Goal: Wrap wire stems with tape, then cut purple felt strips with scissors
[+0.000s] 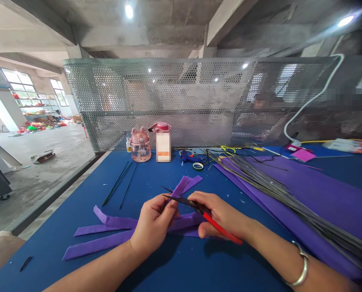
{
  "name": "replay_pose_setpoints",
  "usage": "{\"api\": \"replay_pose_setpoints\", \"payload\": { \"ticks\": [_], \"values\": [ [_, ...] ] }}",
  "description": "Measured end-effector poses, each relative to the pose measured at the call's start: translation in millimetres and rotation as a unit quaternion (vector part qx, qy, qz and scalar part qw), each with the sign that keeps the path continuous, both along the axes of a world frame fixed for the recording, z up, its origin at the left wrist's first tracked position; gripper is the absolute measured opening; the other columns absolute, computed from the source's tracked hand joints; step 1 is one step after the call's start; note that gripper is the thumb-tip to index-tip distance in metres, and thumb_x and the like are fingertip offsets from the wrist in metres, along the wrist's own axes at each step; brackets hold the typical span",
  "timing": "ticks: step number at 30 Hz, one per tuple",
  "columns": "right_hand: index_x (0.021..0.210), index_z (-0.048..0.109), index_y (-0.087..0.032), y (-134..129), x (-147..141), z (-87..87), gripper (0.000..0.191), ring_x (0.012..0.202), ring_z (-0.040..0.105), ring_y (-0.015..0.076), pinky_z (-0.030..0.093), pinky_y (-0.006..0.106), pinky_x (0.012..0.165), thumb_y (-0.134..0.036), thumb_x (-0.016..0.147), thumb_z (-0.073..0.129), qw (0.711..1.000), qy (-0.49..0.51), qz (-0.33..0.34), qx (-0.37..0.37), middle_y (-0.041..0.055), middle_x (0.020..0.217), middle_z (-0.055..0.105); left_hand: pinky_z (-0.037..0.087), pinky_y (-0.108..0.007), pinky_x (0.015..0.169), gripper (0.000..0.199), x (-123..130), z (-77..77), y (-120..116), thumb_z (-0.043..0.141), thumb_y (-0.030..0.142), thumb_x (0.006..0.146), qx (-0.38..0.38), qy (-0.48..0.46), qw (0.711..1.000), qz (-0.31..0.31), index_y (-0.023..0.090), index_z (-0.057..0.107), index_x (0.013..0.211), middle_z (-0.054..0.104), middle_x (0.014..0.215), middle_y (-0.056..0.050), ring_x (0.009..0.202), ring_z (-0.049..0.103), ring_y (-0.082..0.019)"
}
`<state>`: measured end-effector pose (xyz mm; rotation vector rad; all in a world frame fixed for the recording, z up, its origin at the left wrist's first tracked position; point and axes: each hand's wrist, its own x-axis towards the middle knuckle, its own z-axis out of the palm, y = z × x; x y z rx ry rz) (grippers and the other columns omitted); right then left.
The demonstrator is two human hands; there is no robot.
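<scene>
My left hand (155, 223) pinches a purple strip (182, 186), whose free end points up and away from me. Scissors (210, 221) with red handles and dark blades are gripped in my right hand (214, 209). Their blades are parted around the strip, just above my left fingertips. Beneath my hands, more purple strips (98, 245) lie on the blue table (86, 275), their ends fanning out to the left. My fingers and palms cover the middle of these strips.
Grey wire stems (272, 190) lie across large purple sheets (330, 186) at the right. Dark green stems (117, 184) rest at the left. A pink bottle (141, 148), a blurred box (163, 148) and a tape roll (198, 166) stand before a perforated metal screen (169, 93).
</scene>
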<state>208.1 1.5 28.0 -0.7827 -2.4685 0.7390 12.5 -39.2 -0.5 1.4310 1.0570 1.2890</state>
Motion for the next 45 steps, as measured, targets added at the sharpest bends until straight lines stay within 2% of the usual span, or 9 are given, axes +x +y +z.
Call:
{"api": "replay_pose_setpoints", "payload": {
  "ticks": [10,16,23,27,31,34,40,45],
  "values": [
    [0.086,0.058,-0.016,4.6,4.4,-3.3,0.055,0.063,0.04,0.012,0.033,0.022,0.055,-0.069,0.07,0.057,0.998,-0.008,-0.03,0.061,0.0002,0.073,0.051,0.032,-0.02,0.044,0.032,-0.5,-1.3,1.6,0.053,0.044,0.083,-0.011,0.001,1.0,0.012,0.014,0.058,0.072,0.054,0.058,0.0,0.045,0.04,-0.006],
    [0.086,0.06,-0.016,5.3,3.5,-6.0,0.047,0.061,0.042,0.011,0.035,0.022,0.056,-0.061,0.073,0.061,0.998,0.003,-0.039,0.058,0.0003,0.074,0.053,0.034,-0.019,0.044,0.032,-0.5,-0.9,1.6,0.054,0.044,0.081,-0.016,0.0,1.0,0.015,0.015,0.057,0.07,0.057,0.059,0.0,0.045,0.043,-0.007],
    [0.083,0.058,-0.015,6.5,3.9,-5.9,0.044,0.056,0.036,0.0093,0.03,0.021,0.051,-0.059,0.075,0.061,0.998,0.005,-0.031,0.05,-0.0022,0.068,0.048,0.033,-0.019,0.043,0.033,-0.9,1.4,0.8,0.054,0.044,0.082,-0.015,0.007,1.0,0.016,0.014,0.056,0.07,0.057,0.059,0.0,0.044,0.042,-0.005],
    [0.086,0.058,-0.016,8.3,5.5,-6.3,0.041,0.059,0.039,0.0101,0.033,0.021,0.054,-0.055,0.076,0.061,0.998,-0.002,-0.035,0.054,-0.0011,0.072,0.051,0.037,-0.02,0.045,0.03,0.2,3.2,-0.2,0.057,0.044,0.08,-0.027,-0.034,0.999,-0.003,0.014,0.056,0.075,0.058,0.063,0.0,0.047,0.047,-0.006],
    [0.094,0.056,-0.017,8.9,7.9,-4.4,0.054,0.065,0.042,0.0126,0.036,0.023,0.057,-0.062,0.066,0.067,0.997,-0.026,-0.036,0.058,0.0004,0.08,0.052,0.039,-0.02,0.045,0.031,2.1,6.0,0.9,0.061,0.045,0.076,-0.058,-0.067,0.996,0.008,0.014,0.055,0.078,0.061,0.067,0.0,0.047,0.051,-0.007],
    [0.1,0.055,-0.018,7.1,7.6,-1.4,0.065,0.067,0.043,0.0141,0.038,0.024,0.059,-0.068,0.06,0.066,0.997,-0.049,-0.036,0.054,0.0016,0.085,0.053,0.04,-0.02,0.045,0.031,2.5,5.8,3.2,0.06,0.045,0.076,-0.048,-0.083,0.995,0.026,0.014,0.056,0.08,0.06,0.065,0.001,0.046,0.052,-0.007],
    [0.096,0.055,-0.018,2.9,2.3,-0.5,0.069,0.067,0.042,0.0149,0.037,0.025,0.059,-0.076,0.06,0.057,0.998,-0.036,-0.022,0.055,0.0022,0.082,0.051,0.04,-0.019,0.046,0.026,2.1,1.4,3.6,0.058,0.04,0.079,-0.019,-0.067,0.998,0.003,0.014,0.058,0.083,0.059,0.066,0.001,0.048,0.052,-0.007],
    [0.099,0.055,-0.017,5.5,4.7,-3.4,0.068,0.069,0.041,0.0148,0.036,0.024,0.061,-0.073,0.061,0.06,0.999,-0.028,-0.001,0.042,0.0022,0.084,0.051,0.039,-0.019,0.047,0.022,1.6,1.5,1.5,0.056,0.036,0.081,-0.003,-0.049,0.999,-0.009,0.014,0.058,0.079,0.054,0.058,0.003,0.048,0.049,-0.007]
  ]
}}
